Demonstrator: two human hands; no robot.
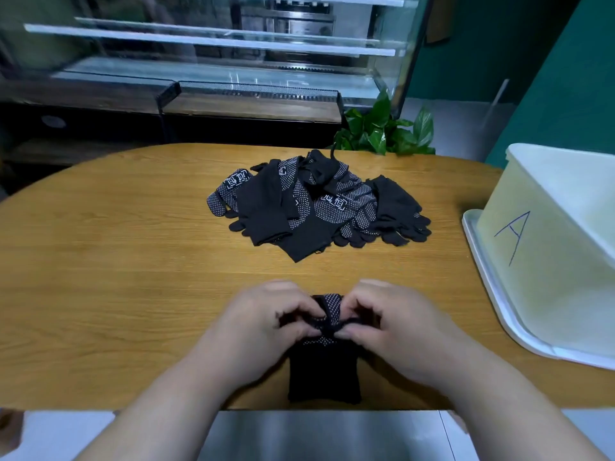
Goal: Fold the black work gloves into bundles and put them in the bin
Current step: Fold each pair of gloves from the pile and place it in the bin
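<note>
Black knit cloth is pinched between the curled fingers [301, 312] of both hands at the near middle of the bench [116, 277]. The left hand [263, 327] and the right hand [396, 327] meet almost thumb to thumb over the gloves [324, 374]. Each hand grasps a thin dark strip of fabric stretched between them. It looks like a cuff edge, though the dark cloth is too blurred there to be sure. A patch of white grip dots shows between the knuckles. Below the hands the gloves lie as a flat dark block whose near end reaches the bench edge.

Farther out, at the middle of the bench and well apart from the hands, lies a loose pile [316, 207] of black gloves. Some are dotted side up with white printed marks and some are plain side up, their tips splayed toward the near and right sides. At the right end of the bench stands a pale, translucent bin [565, 201] with a letter A [512, 236] drawn on its near wall. It sits on a white tray [489, 287]. Behind the bench, a leafy green plant [386, 131] stands beside a glass case [216, 54].
</note>
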